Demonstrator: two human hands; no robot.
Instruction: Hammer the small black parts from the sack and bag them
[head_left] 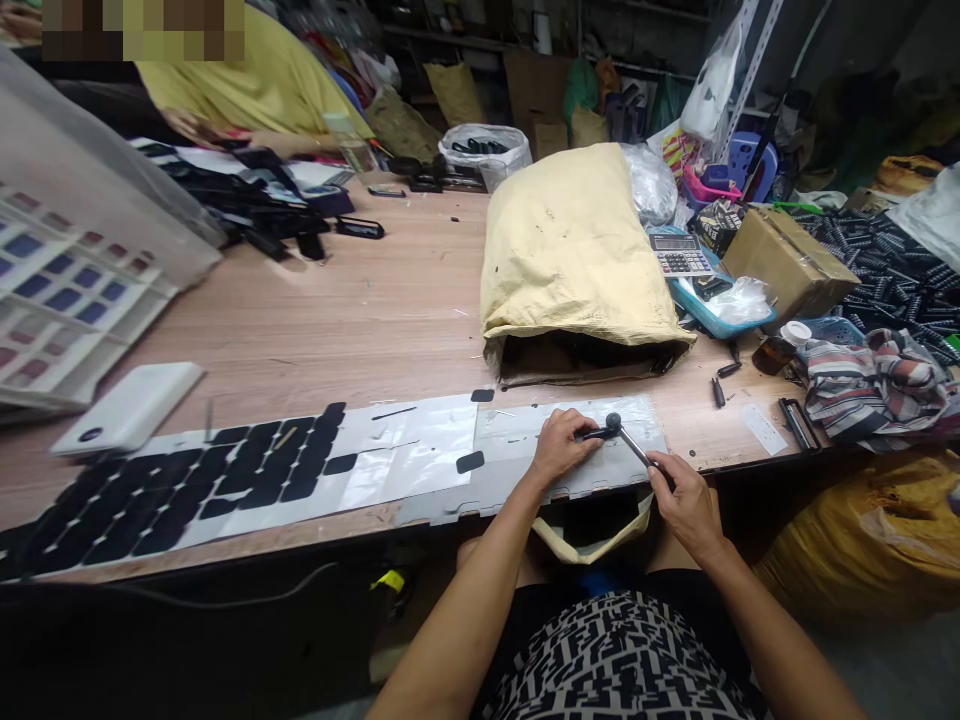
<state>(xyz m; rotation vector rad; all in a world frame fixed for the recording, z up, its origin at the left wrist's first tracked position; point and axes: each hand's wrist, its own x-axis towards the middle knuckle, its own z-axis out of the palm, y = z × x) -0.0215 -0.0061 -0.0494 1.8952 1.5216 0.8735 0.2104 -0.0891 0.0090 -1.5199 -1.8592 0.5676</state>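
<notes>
My left hand [561, 446] is closed on a slim black piece [596, 434], whose end shows past the fingertips, low over a grey sheet [510, 480]. In my right hand [686, 500] is a metal rod with a round black head [636, 446]; the fingers wrap its near end. The head meets or overlaps the end of the black piece; whether they touch I cannot tell. On a white sheet [409, 470] to the left lie many flat black rounded pieces [150, 495] in rows. Two more such pieces [471, 461] lie nearer my left hand.
Beyond my hands a large yellow sack [574, 240] lies with its dark mouth facing me. A calculator [679, 252], a blue basket [724, 315] and a cardboard box [791, 262] stand right. At left are a white drawer rack [67, 290] and a person in yellow [262, 80].
</notes>
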